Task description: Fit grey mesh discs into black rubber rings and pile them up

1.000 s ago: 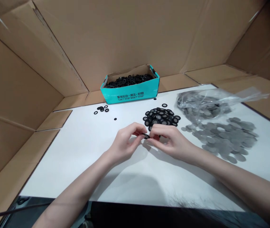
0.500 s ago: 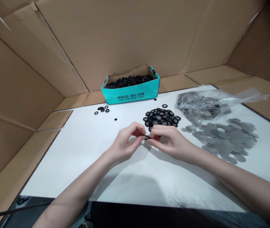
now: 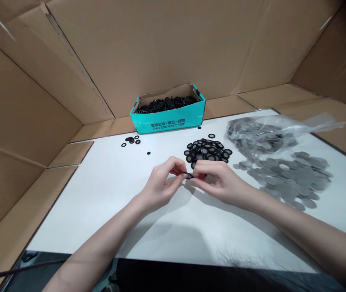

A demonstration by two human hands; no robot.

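Between my two hands is a black ring with a grey centre (image 3: 188, 175), held just above the white table. My left hand (image 3: 168, 178) pinches its left edge between thumb and fingers. Its right edge is in the pinch of my right hand (image 3: 213, 176). Fingertips cover parts of the ring. Just beyond my hands lies a pile of black rings with grey discs in them (image 3: 207, 151). To the right of my right hand, loose grey discs (image 3: 291, 178) are spread in a heap.
A teal box (image 3: 168, 121) full of black rings stands at the back. A clear plastic bag (image 3: 261, 132) of grey discs lies at the back right. Several loose black rings (image 3: 132, 140) lie at the left of the white table (image 3: 93, 202). Cardboard walls (image 3: 173, 44) surround it.
Almost nothing differs. Both hands keep their pinch on the ring, which looks turned slightly so that its grey centre shows a little more.
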